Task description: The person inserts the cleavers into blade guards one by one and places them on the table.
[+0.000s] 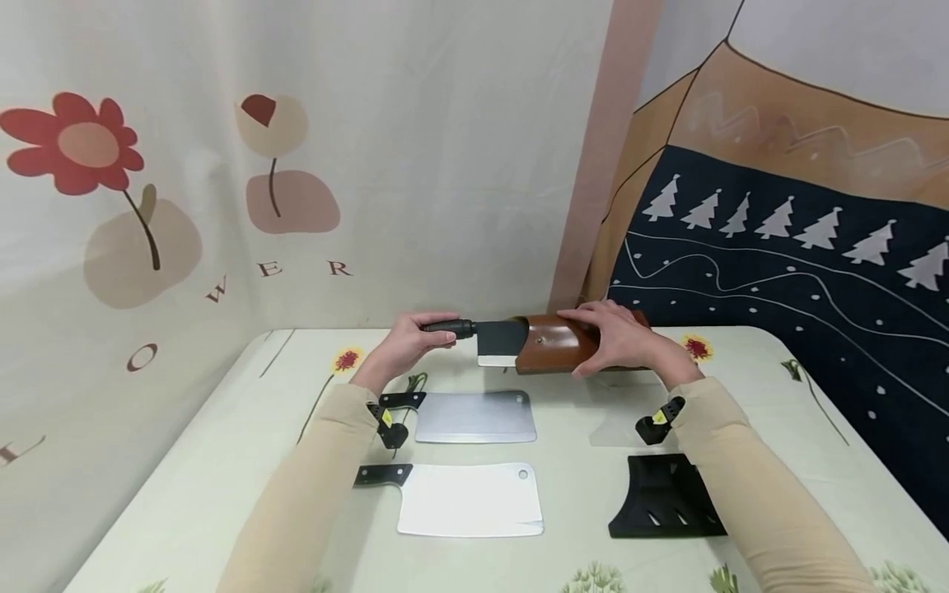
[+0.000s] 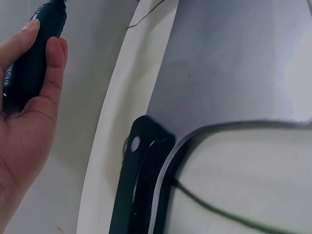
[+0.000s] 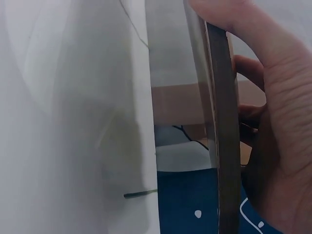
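At the back of the table, my left hand (image 1: 404, 347) grips the black handle (image 1: 451, 329) of a dark-bladed cleaver (image 1: 501, 339). The fingers curl round that handle in the left wrist view. A brown leather sheath (image 1: 552, 346) covers the right part of the blade, leaving a dark stretch with a bright lower edge showing by the handle. My right hand (image 1: 621, 336) holds the sheath from above, thumb on the near side. In the right wrist view the sheath's narrow edge (image 3: 225, 122) lies between thumb and fingers.
Nearer me lie two silvery cleavers with black handles, one grey-looking (image 1: 474, 417) and one bright (image 1: 470, 500). A black blade cover (image 1: 660, 498) sits by my right forearm, with a clear flat piece (image 1: 615, 427) behind it. Curtains hang behind the table.
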`<state>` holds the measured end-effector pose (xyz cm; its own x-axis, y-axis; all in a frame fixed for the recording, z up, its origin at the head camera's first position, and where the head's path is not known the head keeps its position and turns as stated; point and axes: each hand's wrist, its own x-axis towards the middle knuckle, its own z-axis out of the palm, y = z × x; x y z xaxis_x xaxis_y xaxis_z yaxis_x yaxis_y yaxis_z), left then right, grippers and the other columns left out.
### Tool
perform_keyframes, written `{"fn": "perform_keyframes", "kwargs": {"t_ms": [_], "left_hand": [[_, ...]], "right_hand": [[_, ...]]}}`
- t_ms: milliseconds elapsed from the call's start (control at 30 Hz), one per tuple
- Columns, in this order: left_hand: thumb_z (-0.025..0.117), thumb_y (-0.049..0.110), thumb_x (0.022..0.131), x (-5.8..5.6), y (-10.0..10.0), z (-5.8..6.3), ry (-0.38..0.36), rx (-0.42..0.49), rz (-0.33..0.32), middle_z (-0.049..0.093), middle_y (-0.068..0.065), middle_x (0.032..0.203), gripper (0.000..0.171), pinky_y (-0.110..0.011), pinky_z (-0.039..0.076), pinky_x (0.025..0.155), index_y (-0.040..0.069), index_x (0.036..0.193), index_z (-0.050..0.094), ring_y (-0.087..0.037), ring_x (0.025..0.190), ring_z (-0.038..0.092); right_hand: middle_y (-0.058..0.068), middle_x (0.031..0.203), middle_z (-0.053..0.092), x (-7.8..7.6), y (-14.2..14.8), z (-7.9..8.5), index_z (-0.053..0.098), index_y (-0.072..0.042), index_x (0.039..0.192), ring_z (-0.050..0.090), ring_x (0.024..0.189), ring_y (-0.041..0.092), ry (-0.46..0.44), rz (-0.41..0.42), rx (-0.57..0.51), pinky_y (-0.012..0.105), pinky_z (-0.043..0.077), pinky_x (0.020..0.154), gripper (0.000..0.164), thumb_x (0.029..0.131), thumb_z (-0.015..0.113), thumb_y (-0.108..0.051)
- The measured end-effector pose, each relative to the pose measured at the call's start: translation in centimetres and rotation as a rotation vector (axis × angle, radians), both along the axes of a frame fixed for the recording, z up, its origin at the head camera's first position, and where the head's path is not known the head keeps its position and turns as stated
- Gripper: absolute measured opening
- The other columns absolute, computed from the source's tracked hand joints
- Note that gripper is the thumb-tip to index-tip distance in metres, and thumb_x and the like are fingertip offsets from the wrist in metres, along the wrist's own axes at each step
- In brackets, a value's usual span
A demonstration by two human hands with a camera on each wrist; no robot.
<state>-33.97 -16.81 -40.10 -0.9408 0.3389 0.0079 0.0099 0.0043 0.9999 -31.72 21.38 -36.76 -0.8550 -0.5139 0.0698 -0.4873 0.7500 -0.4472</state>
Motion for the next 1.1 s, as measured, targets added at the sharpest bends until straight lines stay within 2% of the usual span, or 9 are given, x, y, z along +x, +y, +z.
{"fn": "perform_keyframes", "kwargs": {"t_ms": [167, 400, 533, 633, 700, 800, 967, 1100], "left_hand": [[0.062, -0.012, 0.096, 0.1, 0.9, -0.1, 0.014, 0.002, -0.006, 0.054, -0.032, 0.139, 0.045, -0.032, 0.054, 0.095, -0.013, 0.14, 0.053, -0.038, 0.113, 0.066], [0.063, -0.01, 0.096, -0.1, 1.6, 0.0, 0.01, 0.0, 0.005, 0.056, -0.03, 0.139, 0.044, -0.032, 0.054, 0.095, -0.01, 0.139, 0.056, -0.053, 0.124, 0.054], [0.063, -0.011, 0.095, -0.1, 2.2, -0.1, 0.03, 0.001, 0.004, 0.056, -0.032, 0.137, 0.044, -0.033, 0.055, 0.093, -0.012, 0.139, 0.056, -0.035, 0.105, 0.069], [0.063, -0.012, 0.095, 0.0, 2.8, -0.3, 0.038, 0.005, 0.008, 0.057, -0.033, 0.135, 0.044, -0.033, 0.055, 0.092, -0.014, 0.138, 0.055, -0.017, 0.09, 0.071], [0.064, -0.012, 0.094, 0.1, 3.2, -0.4, 0.043, 0.002, 0.019, 0.058, -0.033, 0.133, 0.044, -0.033, 0.056, 0.09, -0.014, 0.137, 0.056, -0.015, 0.086, 0.071], [0.065, -0.012, 0.094, 0.2, 3.7, -0.4, 0.051, -0.009, 0.029, 0.059, -0.033, 0.132, 0.043, -0.033, 0.056, 0.09, -0.013, 0.136, 0.057, -0.021, 0.091, 0.072], [0.068, -0.009, 0.093, -0.1, 4.2, -0.6, 0.05, -0.028, 0.035, 0.061, -0.029, 0.132, 0.043, -0.034, 0.056, 0.091, -0.009, 0.135, 0.061, -0.048, 0.112, 0.064], [0.068, -0.009, 0.093, -0.3, 4.3, -0.8, 0.056, -0.035, 0.035, 0.06, -0.03, 0.132, 0.043, -0.034, 0.056, 0.09, -0.009, 0.135, 0.061, -0.043, 0.107, 0.067]], "right_hand": [[0.021, 0.148, 0.045, 0.0, -0.4, -0.1, 0.05, -0.017, 0.152, 0.035, 0.13, 0.041, 0.008, 0.013, 0.003, 0.067, 0.032, 0.103, 0.098, 0.068, 0.089, -0.046], [0.021, 0.147, 0.046, 0.1, -0.4, -0.1, 0.05, -0.017, 0.152, 0.035, 0.129, 0.04, 0.009, 0.006, -0.004, 0.067, 0.032, 0.103, 0.097, 0.068, 0.09, -0.045], [0.021, 0.146, 0.046, 0.1, -0.5, -0.1, 0.05, -0.017, 0.152, 0.036, 0.127, 0.039, 0.007, 0.009, 0.0, 0.065, 0.033, 0.101, 0.097, 0.069, 0.09, -0.044], [0.021, 0.146, 0.046, 0.2, -0.5, -0.2, 0.05, -0.017, 0.152, 0.036, 0.128, 0.04, 0.006, 0.01, 0.002, 0.066, 0.033, 0.102, 0.097, 0.069, 0.09, -0.045], [0.021, 0.146, 0.046, 0.2, -0.6, -0.2, 0.05, -0.017, 0.152, 0.036, 0.128, 0.04, 0.006, 0.006, 0.0, 0.066, 0.031, 0.103, 0.097, 0.068, 0.09, -0.045], [0.021, 0.147, 0.046, 0.2, -0.6, -0.3, 0.05, -0.017, 0.152, 0.035, 0.129, 0.04, 0.005, 0.001, 0.0, 0.066, 0.031, 0.103, 0.097, 0.068, 0.089, -0.045], [0.022, 0.148, 0.045, 0.0, -0.7, -0.3, 0.05, -0.016, 0.153, 0.034, 0.131, 0.041, 0.001, 0.003, 0.014, 0.067, 0.029, 0.105, 0.097, 0.069, 0.089, -0.045], [0.023, 0.149, 0.044, -0.1, -0.8, -0.1, 0.049, -0.016, 0.153, 0.034, 0.131, 0.041, -0.002, 0.0, 0.031, 0.068, 0.029, 0.106, 0.099, 0.068, 0.09, -0.047]]}}
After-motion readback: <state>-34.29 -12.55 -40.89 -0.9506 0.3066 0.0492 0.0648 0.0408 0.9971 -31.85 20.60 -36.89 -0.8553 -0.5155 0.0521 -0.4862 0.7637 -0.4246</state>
